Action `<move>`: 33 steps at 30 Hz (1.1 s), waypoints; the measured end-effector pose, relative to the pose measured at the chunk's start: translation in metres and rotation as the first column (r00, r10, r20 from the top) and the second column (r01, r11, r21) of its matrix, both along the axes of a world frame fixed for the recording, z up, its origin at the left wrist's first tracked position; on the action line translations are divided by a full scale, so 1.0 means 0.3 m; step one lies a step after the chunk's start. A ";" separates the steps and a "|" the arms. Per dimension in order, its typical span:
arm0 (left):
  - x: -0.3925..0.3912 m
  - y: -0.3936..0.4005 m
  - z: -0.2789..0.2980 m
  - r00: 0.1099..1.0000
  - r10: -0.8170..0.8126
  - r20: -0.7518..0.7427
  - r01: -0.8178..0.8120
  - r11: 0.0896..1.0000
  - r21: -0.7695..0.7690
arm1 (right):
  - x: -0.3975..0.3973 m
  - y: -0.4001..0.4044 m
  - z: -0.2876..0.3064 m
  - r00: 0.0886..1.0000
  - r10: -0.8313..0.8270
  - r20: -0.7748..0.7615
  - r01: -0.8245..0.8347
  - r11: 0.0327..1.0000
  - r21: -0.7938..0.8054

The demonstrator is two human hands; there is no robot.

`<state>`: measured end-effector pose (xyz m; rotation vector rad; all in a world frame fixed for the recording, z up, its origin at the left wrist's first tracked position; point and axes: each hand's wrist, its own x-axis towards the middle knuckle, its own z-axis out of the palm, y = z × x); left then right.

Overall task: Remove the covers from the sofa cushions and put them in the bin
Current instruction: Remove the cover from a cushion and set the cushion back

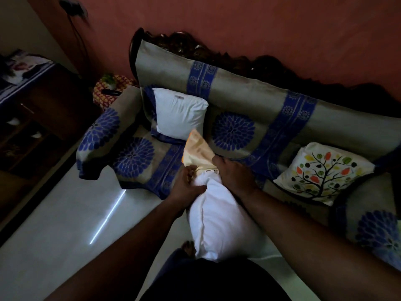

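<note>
- Terracotta wall (pixel 260 29) runs behind the seating, well beyond the fingers.
- Pale glossy floor (pixel 54 224) lies left of the fingers, carrying a bright streak of reflected light (pixel 108 213).
- Dark wooden cabinet (pixel 43 109) stands far left of the fingers.
- Small table with patterned red-and-yellow cloth (pixel 104 90) sits beyond and left of the fingers, bearing a small green plant (pixel 108 80).
- Dark cable (pixel 76 33) hangs down the wall, upper left.

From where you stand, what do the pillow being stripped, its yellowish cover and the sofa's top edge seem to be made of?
The white pillow insert looks like soft stuffed cotton or polyester cloth: matte, puffy, with a stitched seam. The yellowish cover seems a thin woven fabric with a slight sheen; it bunches where both hands grip it. The sofa's top edge looks like dark carved wood, though the dim light leaves that unsure.
</note>
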<state>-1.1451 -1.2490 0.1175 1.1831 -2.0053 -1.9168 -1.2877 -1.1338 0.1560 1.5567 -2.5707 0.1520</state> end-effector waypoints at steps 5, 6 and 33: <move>-0.019 0.042 0.005 0.987 -0.157 0.028 0.159 0.981 -0.113 | 0.000 -0.024 0.029 0.976 -0.019 0.218 0.065 0.976 -0.208; -0.019 0.053 0.001 0.986 -0.159 0.053 0.164 0.976 -0.140 | 0.012 -0.028 0.037 0.971 0.006 0.237 0.044 0.978 -0.203; -0.120 -0.095 0.204 0.954 0.282 0.100 -0.184 0.817 -0.546 | 0.008 -0.066 0.197 0.625 -0.279 0.729 0.402 0.915 0.005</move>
